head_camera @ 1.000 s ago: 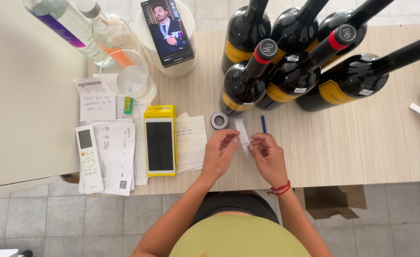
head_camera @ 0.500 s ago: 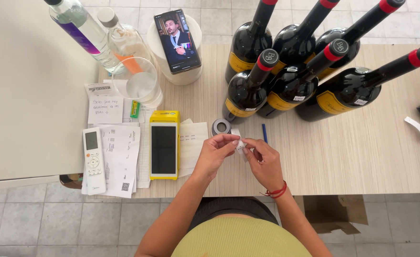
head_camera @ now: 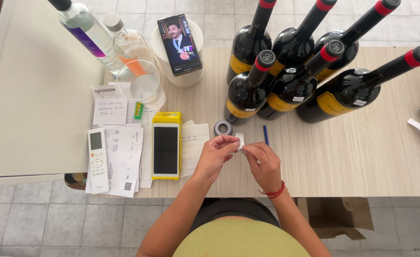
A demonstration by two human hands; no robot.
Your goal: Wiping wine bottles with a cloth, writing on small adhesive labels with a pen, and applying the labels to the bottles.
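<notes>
Wooden table (head_camera: 353, 162), both hands pinching small white sticker (head_camera: 240, 141), left hand (head_camera: 215, 154), right hand (head_camera: 263, 162), sticker mostly hidden by fingers

A small white label (head_camera: 239, 141) is sitting pinched between the left hand (head_camera: 215, 154) and right hand (head_camera: 263, 164). Left of them a yellow card reader's dark screen (head_camera: 166, 149) is lying flat; beyond, gold bottle labels (head_camera: 241, 110) are facing them, and a lit phone screen (head_camera: 180, 44) is standing propped.

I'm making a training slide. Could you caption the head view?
Both hands, left hand and right hand, pinch a small white label over the wooden table, beside dark wine bottles.
</notes>
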